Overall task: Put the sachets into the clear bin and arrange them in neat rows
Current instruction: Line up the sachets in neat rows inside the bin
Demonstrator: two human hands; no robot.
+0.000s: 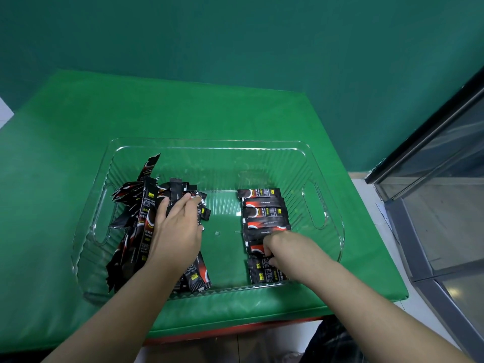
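A clear ribbed bin (209, 145) with cut-out handles stands on the green mat. Its left side holds a loose heap of black and red coffee sachets (136, 221), some leaning on the wall. Down the right side lies a neat row of sachets (264, 213), stacked one after another. My left hand (178, 229) rests on the heap, fingers spread over the sachets at its far end. My right hand (277, 244) sits on the near part of the row, fingers curled round a sachet (258, 248) there; the grip itself is partly hidden.
The green mat (78, 142) covers a table with a red front edge (235, 331). A teal wall runs behind. A glass-fronted cabinet (445, 166) stands at the right over pale floor tiles. The bin's bare middle floor (222, 231) separates heap and row.
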